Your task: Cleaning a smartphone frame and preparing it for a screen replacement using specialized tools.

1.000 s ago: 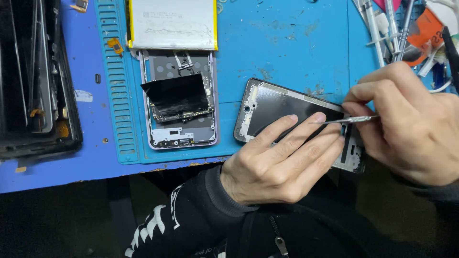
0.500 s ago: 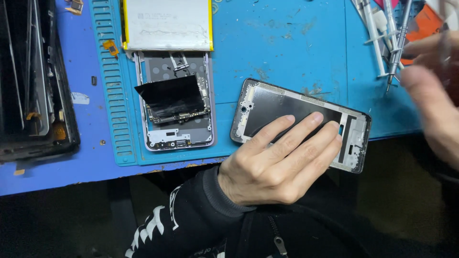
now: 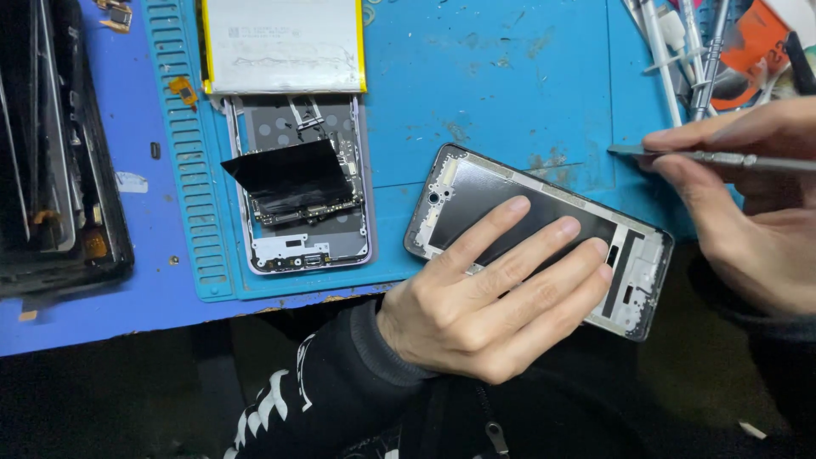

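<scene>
The left hand [image 3: 484, 314] lies flat with fingers spread over a phone frame [image 3: 544, 234], a dark screen assembly with a pale metal inner rim, pressing it down where it sits tilted across the near edge of the blue mat [image 3: 476, 85] and partly overhanging the surface. The right hand [image 3: 748, 212] hovers to the right of the frame, thumb and forefinger pinched on a thin metal pry tool [image 3: 705, 156] whose flat tip points left, above the mat and clear of the frame. To the left lies an opened phone body [image 3: 297, 204] with its circuit parts exposed and a black sheet [image 3: 285, 174] folded up over them; a white battery pack [image 3: 285, 42] with yellow edges rests at its top end. A dark tray [image 3: 51, 170] of parts stands at the far left, and a cluster of tools [image 3: 697, 51] lies at the top right corner.
</scene>
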